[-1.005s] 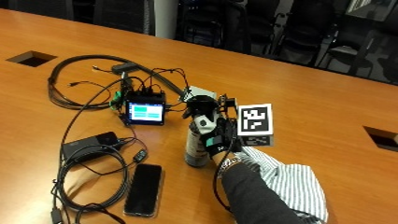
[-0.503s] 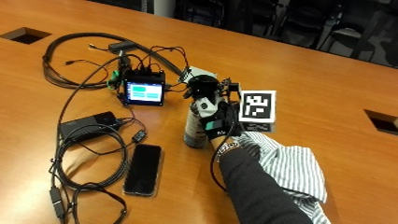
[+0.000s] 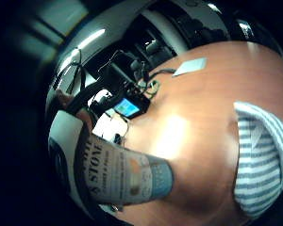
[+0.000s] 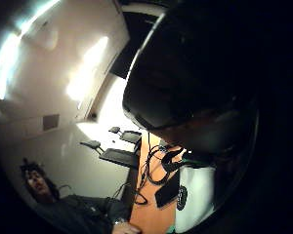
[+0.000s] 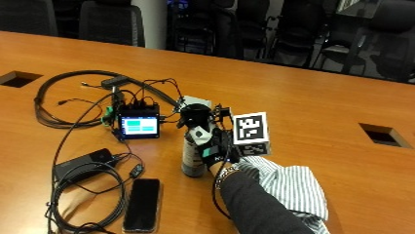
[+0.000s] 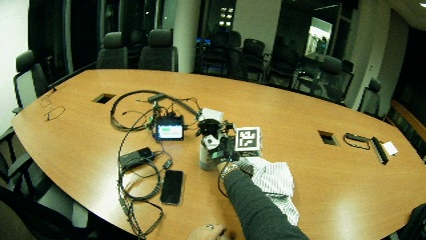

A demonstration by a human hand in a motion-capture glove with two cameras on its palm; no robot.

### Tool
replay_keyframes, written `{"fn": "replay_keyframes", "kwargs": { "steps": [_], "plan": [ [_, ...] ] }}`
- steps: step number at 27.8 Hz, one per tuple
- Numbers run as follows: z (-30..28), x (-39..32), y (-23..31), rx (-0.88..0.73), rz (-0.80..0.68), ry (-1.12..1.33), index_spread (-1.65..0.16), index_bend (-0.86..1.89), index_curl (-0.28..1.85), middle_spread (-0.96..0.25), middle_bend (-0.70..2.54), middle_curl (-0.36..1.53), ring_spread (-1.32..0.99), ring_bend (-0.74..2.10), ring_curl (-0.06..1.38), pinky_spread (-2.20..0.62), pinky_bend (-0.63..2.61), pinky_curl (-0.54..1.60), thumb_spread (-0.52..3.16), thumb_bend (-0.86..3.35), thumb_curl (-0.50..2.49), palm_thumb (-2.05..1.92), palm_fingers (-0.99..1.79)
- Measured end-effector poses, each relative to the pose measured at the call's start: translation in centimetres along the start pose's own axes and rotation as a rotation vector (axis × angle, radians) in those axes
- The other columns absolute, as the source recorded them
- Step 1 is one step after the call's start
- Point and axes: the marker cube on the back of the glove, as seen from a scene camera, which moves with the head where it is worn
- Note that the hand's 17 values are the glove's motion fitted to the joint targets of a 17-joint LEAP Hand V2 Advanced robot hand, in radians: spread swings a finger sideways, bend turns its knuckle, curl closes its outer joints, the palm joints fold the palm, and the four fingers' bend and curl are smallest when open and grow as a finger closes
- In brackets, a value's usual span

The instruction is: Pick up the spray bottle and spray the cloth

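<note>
The spray bottle [image 5: 192,157], pale with a black spray head, stands upright on the wooden table [image 5: 324,107]. My gloved right hand [image 5: 213,146] grips it from the right side, fingers curled round its upper body and neck. In the wide outside view the hand [image 6: 223,146] and bottle [image 6: 206,157] stand the same way. The striped cloth [image 5: 292,185] lies crumpled on the table just right of my forearm. In the little finger side palm view the bottle's printed label [image 3: 127,176] is close to the palm, and the cloth [image 3: 262,165] lies beyond it on the wood.
A small device with a lit screen [image 5: 141,126] sits left of the bottle among looped black cables [image 5: 65,97]. A phone [image 5: 144,204] and a black power brick [image 5: 84,163] lie near the front left. Table cutouts [image 5: 383,134] are at both sides.
The outside camera has shifted, so the whole picture moved. My hand keeps its hold on the upright bottle; the cloth lies where it was.
</note>
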Motion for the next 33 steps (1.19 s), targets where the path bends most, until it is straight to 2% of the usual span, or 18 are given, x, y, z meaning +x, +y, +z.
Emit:
{"fn": "replay_keyframes", "kwargs": {
  "steps": [4,7,11,13,16,23,33],
  "plan": [
    [1.6,-0.2,0.9,-0.139,0.076,-0.011,-0.3,0.13,0.53,-0.22,0.33,0.49,-0.19,0.52,0.43,-0.21,0.46,0.37,0.75,-0.03,0.72,0.85,1.13],
    [2.4,-1.1,1.2,-0.262,0.082,0.031,-0.3,0.1,0.51,-0.2,0.32,0.49,-0.17,0.47,0.43,-0.11,0.4,0.37,0.85,-0.03,0.7,0.83,0.88],
    [1.7,-3.0,1.9,-0.386,0.046,0.214,-0.31,0.01,0.46,-0.15,0.21,0.45,-0.13,0.45,0.44,0.04,0.46,0.39,0.96,-0.04,0.65,0.78,0.49],
    [0.7,-4.3,2.3,-0.425,0.013,0.323,-0.31,0.0,0.42,-0.13,0.18,0.44,-0.12,0.47,0.44,0.09,0.47,0.39,0.99,-0.06,0.61,0.72,0.42],
    [-1.1,-6.7,2.6,-0.478,-0.037,0.434,-0.31,0.02,0.36,-0.1,0.16,0.41,-0.11,0.5,0.41,0.15,0.47,0.37,1.02,-0.07,0.56,0.64,0.39],
    [-6.9,-13.3,4.5,-0.65,-0.103,0.497,-0.35,0.14,0.32,-0.08,0.18,0.38,-0.09,0.51,0.38,0.22,0.41,0.33,1.08,-0.05,0.47,0.52,0.42],
    [-13.4,-16.4,12.5,-0.666,-0.225,0.819,-0.38,0.16,0.32,-0.07,0.23,0.39,-0.07,0.44,0.35,0.24,0.3,0.31,1.17,-0.02,0.41,0.52,0.52]
  ]
}}
